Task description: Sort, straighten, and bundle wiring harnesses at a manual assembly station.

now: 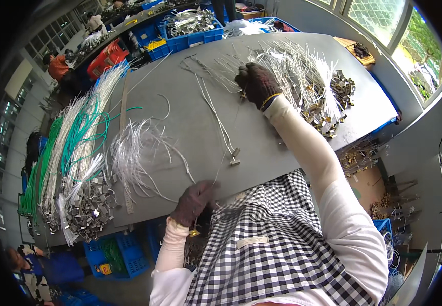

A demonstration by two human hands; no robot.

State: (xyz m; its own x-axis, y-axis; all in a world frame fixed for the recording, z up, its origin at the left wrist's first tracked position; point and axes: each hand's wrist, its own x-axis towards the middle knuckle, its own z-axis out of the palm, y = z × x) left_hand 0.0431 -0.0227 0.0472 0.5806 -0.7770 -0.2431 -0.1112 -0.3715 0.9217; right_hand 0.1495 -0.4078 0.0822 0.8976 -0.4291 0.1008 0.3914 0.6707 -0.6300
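My left hand (pixel 196 203), in a dark knitted glove, is at the table's front edge with its fingers closed. A thin wire (pixel 218 172) rises from its fingertips. My right hand (pixel 258 85), gloved alike, is curled at the left side of a heap of pale wires (pixel 295 69) with metal end pieces. What its fingers hold is hidden. Between my hands lie a few pale wires with small metal clips (pixel 235 157) at their near ends. To the left of them spreads a loose tangle of clear strands (pixel 142 148).
A long ruler (pixel 124 115) lies across the grey table (pixel 180 122). Left of it are bundles of white and green wires (pixel 81 148) with metal ends. Blue crates (pixel 193 36) stand beyond the far edge, another blue crate (pixel 116 255) below. Other people are in the background.
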